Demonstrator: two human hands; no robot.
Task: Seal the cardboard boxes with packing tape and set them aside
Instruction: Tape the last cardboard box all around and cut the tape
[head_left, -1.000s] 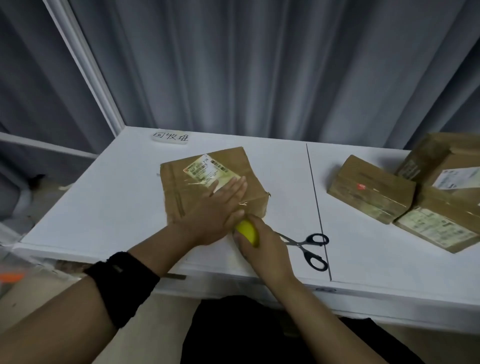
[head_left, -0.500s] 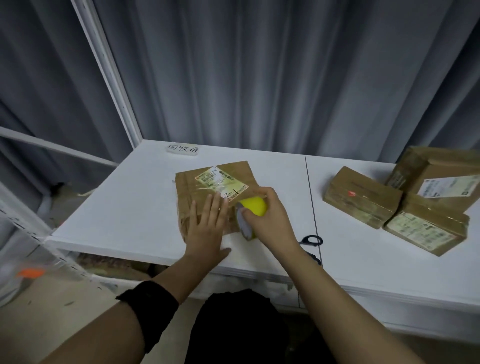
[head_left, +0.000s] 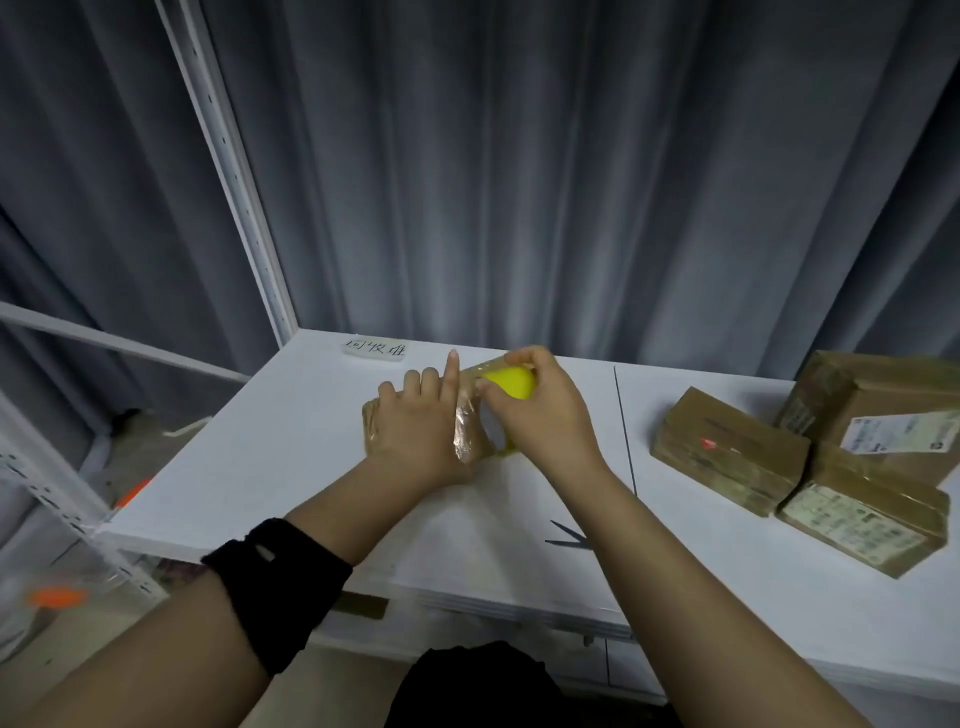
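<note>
1 white table (head_left: 260, 467) spans the middle of the frame. At its right edge, 3 brown boxes (head_left: 727, 457) sit bunched together, well apart from the work. The top 2 carry pale shipping labels (head_left: 904, 431) whose print is too small to read, and the nearest to centre shows a small red mark.

At centre, a 4th box (head_left: 370, 423) lies mostly hidden under both hands. The left hand (head_left: 415, 421) presses flat on its top with the forefinger straight out. The right hand (head_left: 545, 410) curls its fingers round a yellow tape roll (head_left: 511, 382) at the box's far end, and a glossy strip of tape (head_left: 464, 431) runs between the hands.

The step looks like laying tape along the seam. Next, the strip probably needs cutting with the scissors (head_left: 566, 538), which are partly hidden by the right forearm at lower centre. After that it needs smoothing down, and the box goes aside.

A small paper tag (head_left: 375, 349) at the table's back edge seems to read 回收堆.
</note>
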